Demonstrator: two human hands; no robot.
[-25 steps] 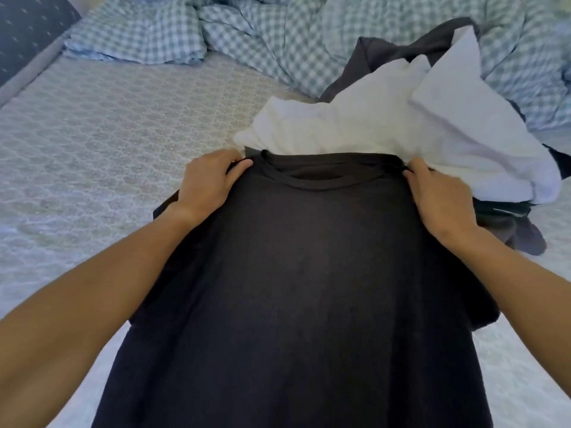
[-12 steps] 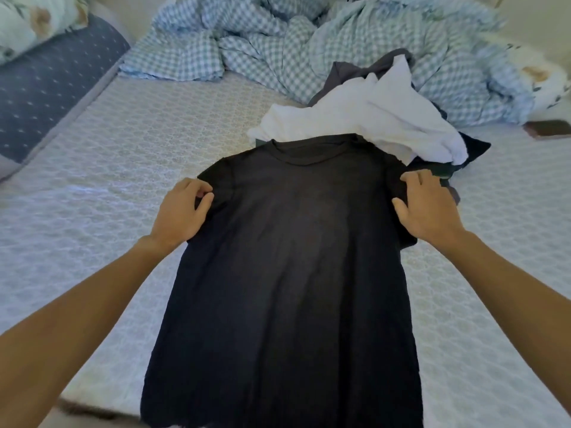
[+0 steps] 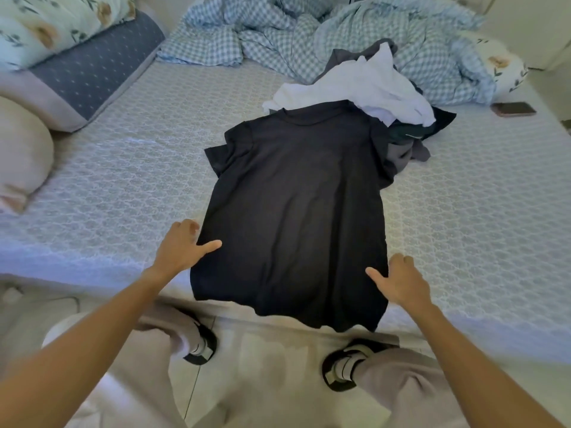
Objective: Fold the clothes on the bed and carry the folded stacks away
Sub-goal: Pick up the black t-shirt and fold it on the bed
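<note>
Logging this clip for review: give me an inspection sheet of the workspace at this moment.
Surface: bed with patterned cover.
Job's things: black T-shirt spread flat, hem hanging over the bed edge; unfolded pile behind it, white garment on top; no folded stack seen.
Clutter: phone on the bed at right; checked duvet bunched at the far side; pillows at left.
Hands: left hand and right hand at the shirt's lower side edges, thumbs on the fabric.
Cables: one thin cable on the floor at left.
Surroundings: tiled floor.
</note>
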